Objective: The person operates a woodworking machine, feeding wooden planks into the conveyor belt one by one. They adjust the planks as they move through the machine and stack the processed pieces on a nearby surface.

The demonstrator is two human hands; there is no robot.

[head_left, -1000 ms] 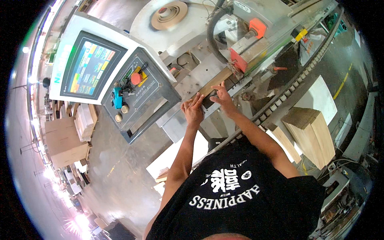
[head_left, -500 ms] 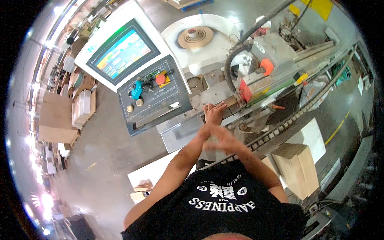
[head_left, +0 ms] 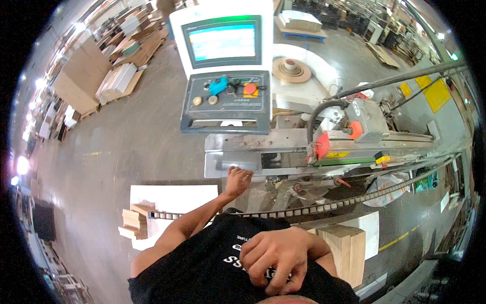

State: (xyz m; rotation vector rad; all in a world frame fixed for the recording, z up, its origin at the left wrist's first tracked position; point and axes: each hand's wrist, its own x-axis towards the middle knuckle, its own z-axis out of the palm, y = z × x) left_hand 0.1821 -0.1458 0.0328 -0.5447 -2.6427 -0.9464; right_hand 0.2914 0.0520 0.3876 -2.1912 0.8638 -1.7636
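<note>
Here we have our left hand (head_left: 238,181), fingers bent, by the metal bed (head_left: 214,161) at twelve o'clock, right hand (head_left: 277,257) curled before our black shirt (head_left: 202,252) at six, any grip we can't tell, grey floor (head_left: 136,142) at ten.

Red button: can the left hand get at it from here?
Probably yes, with a stretch: the left hand is at the metal table, the red button sits beyond it on the control panel, and nothing visible blocks the way.
</note>
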